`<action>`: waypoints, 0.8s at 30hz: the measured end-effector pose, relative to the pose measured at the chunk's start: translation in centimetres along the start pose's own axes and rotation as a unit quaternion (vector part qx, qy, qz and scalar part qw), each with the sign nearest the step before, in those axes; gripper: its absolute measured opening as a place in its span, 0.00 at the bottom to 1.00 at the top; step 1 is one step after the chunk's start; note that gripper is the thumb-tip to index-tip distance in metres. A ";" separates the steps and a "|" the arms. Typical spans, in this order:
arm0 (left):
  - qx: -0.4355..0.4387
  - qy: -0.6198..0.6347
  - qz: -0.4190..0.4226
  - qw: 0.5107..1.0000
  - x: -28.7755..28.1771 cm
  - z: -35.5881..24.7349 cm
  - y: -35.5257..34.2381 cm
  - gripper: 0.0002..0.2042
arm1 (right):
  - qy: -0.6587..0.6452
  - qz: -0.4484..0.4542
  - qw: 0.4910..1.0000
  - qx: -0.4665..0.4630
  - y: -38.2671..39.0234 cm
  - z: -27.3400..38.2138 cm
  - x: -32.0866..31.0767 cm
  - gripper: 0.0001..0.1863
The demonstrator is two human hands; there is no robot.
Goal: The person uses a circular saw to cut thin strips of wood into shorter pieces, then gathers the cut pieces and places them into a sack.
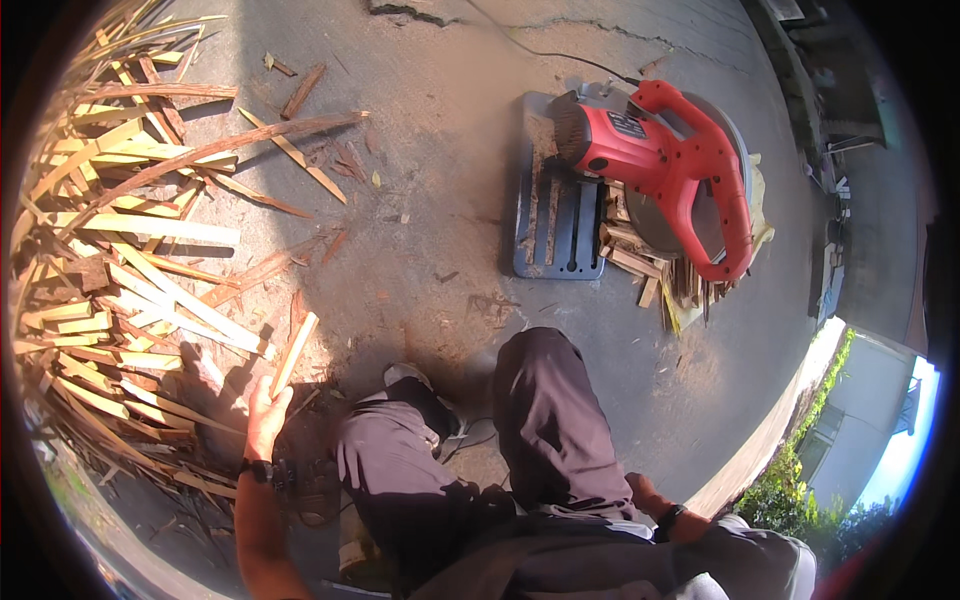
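- Gripping the pale wooden stick (296,352) by its near end, your left hand (266,412) is holding its fingers closed, right beside the wood pile (150,228).
- Your right hand (650,497) is lying beside your right leg (555,420), partly hidden; its opening and any hold I cannot tell.
- Holding firmly and minding splinters should be helping; the red saw (650,155) is standing far right.
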State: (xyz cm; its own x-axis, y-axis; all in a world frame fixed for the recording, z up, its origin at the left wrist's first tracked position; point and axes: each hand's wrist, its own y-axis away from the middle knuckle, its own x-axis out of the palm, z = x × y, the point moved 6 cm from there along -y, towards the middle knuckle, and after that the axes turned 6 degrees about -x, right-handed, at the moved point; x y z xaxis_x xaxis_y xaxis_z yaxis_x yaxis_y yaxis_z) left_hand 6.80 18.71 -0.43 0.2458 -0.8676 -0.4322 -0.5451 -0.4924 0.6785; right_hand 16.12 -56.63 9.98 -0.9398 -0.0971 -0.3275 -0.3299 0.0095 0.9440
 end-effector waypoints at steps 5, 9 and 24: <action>-0.015 0.000 -0.023 1.000 0.3 1.5 3.1 0.10 | -0.054 -0.042 0.998 -0.001 6.1 0.3 -2.4 0.14; -0.026 0.044 -0.003 0.999 1.2 -3.1 6.2 0.09 | 0.015 -0.046 0.999 0.017 11.4 2.8 -6.0 0.12; 0.107 -0.006 0.229 0.968 16.2 -29.0 20.1 0.23 | -0.555 -0.263 0.783 0.094 19.4 -1.4 -13.4 0.05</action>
State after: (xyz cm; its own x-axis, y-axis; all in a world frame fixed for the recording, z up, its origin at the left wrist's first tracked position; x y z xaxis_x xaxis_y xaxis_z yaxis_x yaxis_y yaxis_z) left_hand 23.04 -7.26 23.45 -0.0692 -0.9899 -0.1235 -0.7491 -0.0302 0.6618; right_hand 22.44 -56.58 32.72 -0.1329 0.7877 -0.6016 -0.6065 0.4154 0.6779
